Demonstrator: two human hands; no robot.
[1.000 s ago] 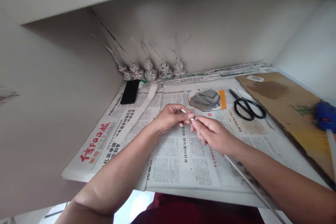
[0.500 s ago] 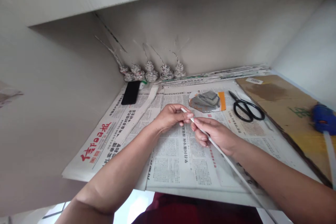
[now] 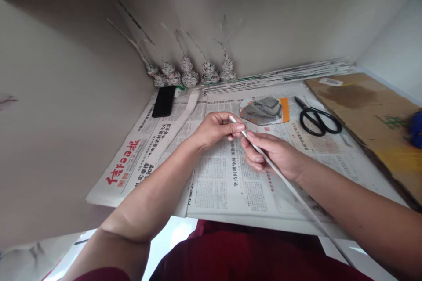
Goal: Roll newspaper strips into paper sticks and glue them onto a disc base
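Observation:
A long thin white rolled-paper tube (image 3: 290, 185) slants from the middle of the table down to the lower right, past the table's front edge. Near its upper end my left hand (image 3: 220, 130) pinches it between thumb and fingers, with the tip sticking out above the thumb. Just below, my right hand (image 3: 268, 151) closes around the same tube, its fingertips almost touching those of the left. Both hands are over newspaper sheets (image 3: 211, 184) spread on the table.
Several woven paper gourds (image 3: 189, 72) stand along the back wall beside a bundle of paper tubes (image 3: 280, 74). A black phone (image 3: 164, 102) lies left. Toward the right are a folded grey cloth (image 3: 263, 109), black scissors (image 3: 318, 120), cardboard (image 3: 362, 109) and a blue tool (image 3: 417, 129).
The camera view has tilted down, so the table's things sit higher in the picture. Both hands keep their hold on the paper tube, with hardly any movement along it.

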